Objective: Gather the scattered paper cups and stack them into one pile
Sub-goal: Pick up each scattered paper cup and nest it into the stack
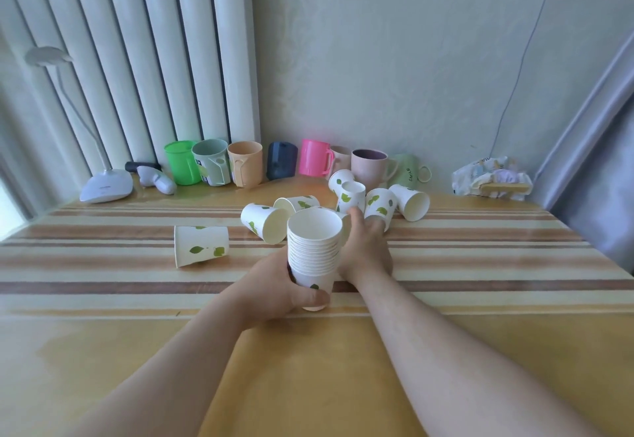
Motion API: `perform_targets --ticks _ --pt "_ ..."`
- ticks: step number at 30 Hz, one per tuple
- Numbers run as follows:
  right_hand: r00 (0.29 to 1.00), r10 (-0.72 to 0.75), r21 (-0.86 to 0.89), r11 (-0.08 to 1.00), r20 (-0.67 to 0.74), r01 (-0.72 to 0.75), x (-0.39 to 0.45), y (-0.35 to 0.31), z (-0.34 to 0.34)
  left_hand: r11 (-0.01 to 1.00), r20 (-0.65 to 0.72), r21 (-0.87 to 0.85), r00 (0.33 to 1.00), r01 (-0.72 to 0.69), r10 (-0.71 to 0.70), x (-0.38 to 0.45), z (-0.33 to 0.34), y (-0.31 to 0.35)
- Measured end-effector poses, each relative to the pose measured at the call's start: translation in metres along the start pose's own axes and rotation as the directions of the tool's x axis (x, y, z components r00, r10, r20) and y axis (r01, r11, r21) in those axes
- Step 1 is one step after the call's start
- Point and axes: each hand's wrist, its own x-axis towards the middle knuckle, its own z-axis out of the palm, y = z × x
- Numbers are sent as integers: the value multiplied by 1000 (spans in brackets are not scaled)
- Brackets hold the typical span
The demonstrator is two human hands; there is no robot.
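Observation:
A tall stack of white paper cups with green leaf prints [314,254] stands upright on the striped table [480,265]. My left hand [274,285] is wrapped around its lower part. My right hand [367,248] reaches past the stack on its right. Its thumb rests by a cup half hidden behind the stack [345,222], and its fingertips are at another cup [379,206]. Loose cups lie on their sides at the left [200,246], at the middle [264,222] and just behind [296,202]. More cups [351,196] [410,201] cluster at the back right.
Along the wall stands a row of mugs: green [180,167], grey-green [211,165], orange [245,167], dark blue [281,160], pink [314,162], a pale ceramic one [368,167]. A desk lamp [106,186] sits back left, a crumpled bag [490,175] back right.

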Motion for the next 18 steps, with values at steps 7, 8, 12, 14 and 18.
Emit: perform_targets --ticks 7,8,12,14,18 --pt "998 -15 270 962 -63 31 -12 17 -6 999 -238 -27 970 44 -50 -24 -16 -35" --pt "998 -14 298 954 -63 32 -14 18 -8 999 -285 -22 957 42 -46 -26 -15 -38" --pt "993 117 594 798 9 -99 -23 10 -21 999 -368 37 930 16 -2 -30 -11 -36" --pt "990 122 779 612 77 -136 -28 -6 -34 999 -375 50 927 12 8 -29 -9 -36" --pt "989 20 946 289 147 -146 -39 -56 -70 997 -383 69 924 16 11 -30 -9 -36"
